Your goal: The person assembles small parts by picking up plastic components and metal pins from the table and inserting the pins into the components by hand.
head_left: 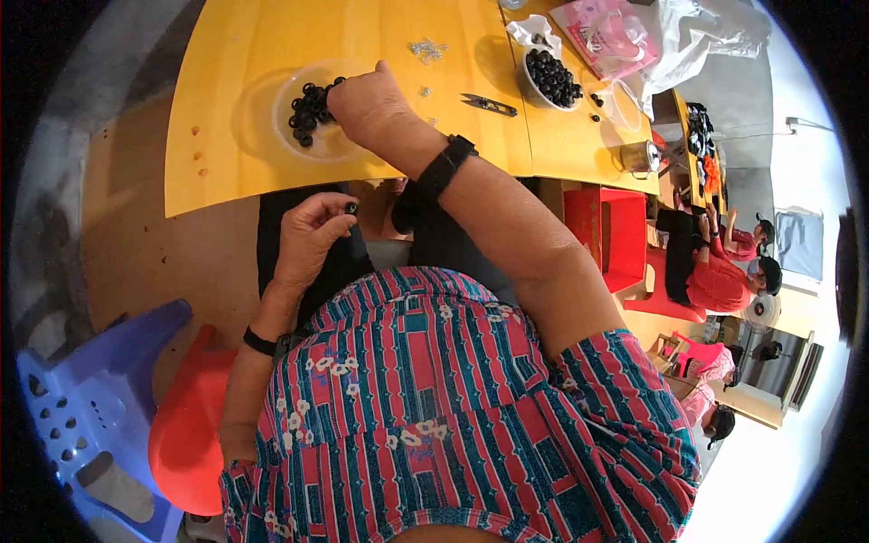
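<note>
My left hand (310, 233) is near my lap, below the table's front edge, pinching a small black ring-shaped part (351, 208) between thumb and fingertips. My right hand (373, 107) reaches over the table to the right side of a pile of similar black parts (309, 112). Its fingers are curled and mostly hidden, so I cannot make out what they hold. That pile lies on a clear round plastic tray (288, 89). To the right of this hand, small black-handled thread snips (490, 105) lie on the table.
The yellow table (226, 45) carries small clear pieces (428, 50), a white bowl of black parts (550, 80), a pink bag (608, 41) and a metal mug (640, 157). A red bin (623, 237) stands right, blue (100, 416) and red stools left. Several people sit at far right.
</note>
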A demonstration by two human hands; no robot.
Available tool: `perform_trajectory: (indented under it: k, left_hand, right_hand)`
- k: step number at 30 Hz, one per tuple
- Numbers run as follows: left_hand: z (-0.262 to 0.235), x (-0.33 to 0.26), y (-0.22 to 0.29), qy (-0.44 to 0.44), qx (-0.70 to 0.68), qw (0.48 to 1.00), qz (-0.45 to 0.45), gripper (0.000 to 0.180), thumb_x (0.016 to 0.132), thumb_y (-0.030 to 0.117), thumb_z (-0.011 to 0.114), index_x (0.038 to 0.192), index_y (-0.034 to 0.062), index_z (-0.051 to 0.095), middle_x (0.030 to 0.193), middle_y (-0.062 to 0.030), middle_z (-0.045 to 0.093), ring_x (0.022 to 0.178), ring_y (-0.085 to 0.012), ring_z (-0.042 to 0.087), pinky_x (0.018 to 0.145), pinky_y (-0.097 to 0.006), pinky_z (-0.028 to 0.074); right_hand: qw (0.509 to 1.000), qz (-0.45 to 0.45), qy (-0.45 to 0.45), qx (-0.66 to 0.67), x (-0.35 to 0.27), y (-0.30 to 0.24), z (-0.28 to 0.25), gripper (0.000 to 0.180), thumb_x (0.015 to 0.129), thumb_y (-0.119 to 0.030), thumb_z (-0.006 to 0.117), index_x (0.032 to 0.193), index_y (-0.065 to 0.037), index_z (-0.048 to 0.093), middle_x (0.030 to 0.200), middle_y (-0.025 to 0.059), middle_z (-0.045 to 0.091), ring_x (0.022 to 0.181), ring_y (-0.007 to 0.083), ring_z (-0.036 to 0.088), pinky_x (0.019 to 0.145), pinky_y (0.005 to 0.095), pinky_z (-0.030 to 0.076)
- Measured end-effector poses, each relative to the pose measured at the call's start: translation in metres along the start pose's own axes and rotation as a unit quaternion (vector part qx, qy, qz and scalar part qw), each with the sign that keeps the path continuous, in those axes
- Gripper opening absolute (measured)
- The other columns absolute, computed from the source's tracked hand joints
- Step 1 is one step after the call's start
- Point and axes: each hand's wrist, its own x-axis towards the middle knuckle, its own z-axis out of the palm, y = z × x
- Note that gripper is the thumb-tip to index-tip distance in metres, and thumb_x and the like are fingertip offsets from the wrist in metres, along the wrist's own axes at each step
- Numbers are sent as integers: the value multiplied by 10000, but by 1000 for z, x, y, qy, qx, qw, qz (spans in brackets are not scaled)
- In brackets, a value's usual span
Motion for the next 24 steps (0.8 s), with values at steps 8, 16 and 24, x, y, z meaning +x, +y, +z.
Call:
perform_trajectory:
  k: [8, 16, 24]
  left_hand:
    - [-1, -1, 5, 20, 12, 1000, 13, 170, 797, 41, 647, 964, 10, 645, 718, 21, 551, 638, -54, 517, 600, -196, 456]
    - [-4, 3, 1, 15, -48, 998, 34, 173, 816, 61, 646, 973, -11, 629, 758, 15, 566, 646, -53, 517, 591, -194, 446]
    - [12, 3, 33, -37, -121, 991, 52, 190, 826, 86, 655, 991, -3, 622, 775, -2, 608, 658, -49, 529, 629, -194, 460]
  right_hand:
    - [997, -27, 55, 50, 1, 5, 1, 128, 713, -123, 593, 808, -94, 674, 774, 80, 659, 808, 262, 644, 863, 485, 383]
    - [657, -26, 189, 730, -64, 21, 5, 175, 772, -42, 633, 942, -10, 655, 820, 47, 659, 745, 127, 608, 771, 245, 434]
    - [360, -39, 133, 923, -127, 2, 27, 219, 843, -13, 591, 1053, 41, 618, 926, 107, 662, 862, 169, 623, 802, 276, 491]
